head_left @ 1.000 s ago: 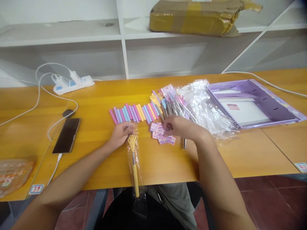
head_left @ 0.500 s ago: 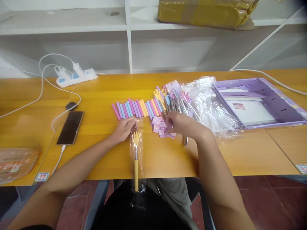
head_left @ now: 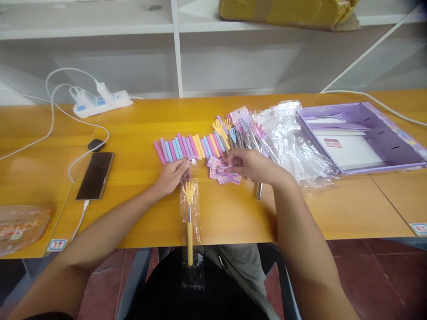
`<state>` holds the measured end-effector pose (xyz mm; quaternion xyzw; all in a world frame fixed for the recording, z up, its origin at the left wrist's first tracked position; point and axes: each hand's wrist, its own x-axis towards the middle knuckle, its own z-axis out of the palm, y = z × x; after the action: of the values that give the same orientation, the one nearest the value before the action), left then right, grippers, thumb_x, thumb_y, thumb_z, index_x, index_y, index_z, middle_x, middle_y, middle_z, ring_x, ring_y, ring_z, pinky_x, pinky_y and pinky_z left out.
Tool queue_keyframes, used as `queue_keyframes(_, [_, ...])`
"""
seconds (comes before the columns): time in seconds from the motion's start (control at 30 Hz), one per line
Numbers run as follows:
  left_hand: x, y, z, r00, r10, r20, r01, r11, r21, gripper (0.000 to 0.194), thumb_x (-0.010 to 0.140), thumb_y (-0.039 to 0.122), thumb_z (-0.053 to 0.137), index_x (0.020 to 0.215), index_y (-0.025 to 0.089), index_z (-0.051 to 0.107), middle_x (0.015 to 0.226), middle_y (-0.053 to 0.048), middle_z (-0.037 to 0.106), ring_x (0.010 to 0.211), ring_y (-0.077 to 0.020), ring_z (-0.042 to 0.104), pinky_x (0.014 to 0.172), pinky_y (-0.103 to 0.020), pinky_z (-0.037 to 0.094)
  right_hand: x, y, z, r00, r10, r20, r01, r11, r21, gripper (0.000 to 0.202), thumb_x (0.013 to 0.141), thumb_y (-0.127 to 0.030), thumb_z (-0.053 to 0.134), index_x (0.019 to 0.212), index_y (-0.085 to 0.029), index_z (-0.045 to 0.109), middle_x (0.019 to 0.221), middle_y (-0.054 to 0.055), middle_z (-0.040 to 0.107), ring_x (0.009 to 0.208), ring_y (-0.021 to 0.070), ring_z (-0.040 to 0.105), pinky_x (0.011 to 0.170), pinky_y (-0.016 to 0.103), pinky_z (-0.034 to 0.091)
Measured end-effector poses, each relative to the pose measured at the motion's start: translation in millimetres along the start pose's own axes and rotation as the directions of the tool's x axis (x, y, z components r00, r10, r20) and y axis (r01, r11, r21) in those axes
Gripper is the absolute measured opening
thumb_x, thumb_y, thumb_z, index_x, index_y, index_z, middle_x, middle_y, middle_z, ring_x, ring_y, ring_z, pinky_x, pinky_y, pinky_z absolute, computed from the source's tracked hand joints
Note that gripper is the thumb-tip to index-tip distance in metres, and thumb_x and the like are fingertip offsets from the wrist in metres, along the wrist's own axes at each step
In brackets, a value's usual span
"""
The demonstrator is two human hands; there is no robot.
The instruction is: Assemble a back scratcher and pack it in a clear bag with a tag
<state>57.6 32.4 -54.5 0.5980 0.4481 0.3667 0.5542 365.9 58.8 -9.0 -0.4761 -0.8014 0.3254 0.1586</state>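
Observation:
My left hand pinches the top of a clear plastic bag. Inside the bag lies a yellow back scratcher, its hand-shaped head toward my fingers and its handle over the table's front edge. My right hand is bent over a small pile of pink printed cards, thumb and forefinger closed on a card's edge. Just beyond it are loose back scratchers with yellow, blue and pink heads. A row of coloured handle tubes lies behind my left hand.
Clear plastic bags are heaped at right, against a purple box holding a scratcher and a card. On the left are a phone on a cable, a power strip and a plastic pouch. A taped carton sits above.
My right hand has lifted slightly from the cards, its thumb and forefinger now showing a pinch, and the pile has shifted. My left hand keeps the bag. The view has tilted a little down.

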Motion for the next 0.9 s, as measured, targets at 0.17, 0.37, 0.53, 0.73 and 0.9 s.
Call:
queue_keyframes(0.17, [0, -9, -0.7, 1.000, 0.004, 0.010, -0.004, 1.000, 0.004, 0.064, 0.096, 0.079, 0.061, 0.085, 0.016, 0.062, 0.076, -0.004, 0.064, 0.064, -0.0158, 0.066, 0.055, -0.027, 0.054, -3, -10, -3, 0.998, -0.040, -0.056, 0.042, 0.999, 0.031, 0.034, 0.094, -0.054, 0.073, 0.092, -0.020, 0.071, 0.094, 0.008, 0.069, 0.083, 0.0206, 0.061, 0.074, 0.033, 0.045])
queue_keyframes(0.37, [-1, -4, -1.8, 0.992, -0.007, 0.129, -0.010, 0.992, 0.127, 0.056, 0.103, 0.070, 0.056, 0.086, 0.016, 0.062, 0.075, -0.005, 0.068, 0.054, -0.0130, 0.062, 0.046, -0.024, 0.047, 4, -35, 34, 0.975, -0.009, -0.224, 0.087, 0.936, 0.341, 0.047, 0.098, -0.069, 0.066, 0.102, -0.022, 0.062, 0.073, 0.001, 0.065, 0.058, 0.0144, 0.055, 0.058, 0.030, 0.045])
queue_keyframes(0.53, [-2, -2, -2.3, 0.979, -0.020, 0.205, -0.013, 0.987, 0.159, 0.045, 0.105, 0.058, 0.060, 0.110, 0.014, 0.069, 0.081, -0.006, 0.072, 0.055, -0.0128, 0.064, 0.049, -0.023, 0.050, 16, -42, 64, 0.944, -0.210, -0.255, 0.251, 0.958, 0.140, 0.026, 0.109, -0.044, 0.060, 0.119, -0.022, 0.066, 0.089, 0.003, 0.071, 0.076, 0.0160, 0.067, 0.078, 0.032, 0.055])
queue_keyframes(0.73, [-2, -7, -3.2, 0.975, 0.019, 0.220, -0.039, 0.995, 0.088, 0.040, 0.101, 0.046, 0.068, 0.126, 0.014, 0.068, 0.091, -0.008, 0.075, 0.069, -0.0163, 0.070, 0.057, -0.025, 0.055, 19, -40, 64, 0.858, -0.367, -0.360, 0.372, 0.926, -0.057, 0.028, 0.114, -0.027, 0.049, 0.137, -0.025, 0.064, 0.114, 0.009, 0.069, 0.102, 0.0211, 0.066, 0.095, 0.039, 0.056])
queue_keyframes(0.9, [0, -12, -1.6, 0.978, 0.071, 0.196, -0.093, 0.990, 0.104, 0.045, 0.097, 0.039, 0.074, 0.136, 0.017, 0.069, 0.119, -0.013, 0.075, 0.092, -0.0190, 0.073, 0.078, -0.029, 0.060, 19, -33, 67, 0.885, -0.311, -0.347, 0.338, 0.941, 0.020, 0.036, 0.109, -0.026, 0.059, 0.145, -0.023, 0.054, 0.110, 0.007, 0.069, 0.095, 0.0193, 0.068, 0.091, 0.037, 0.058])
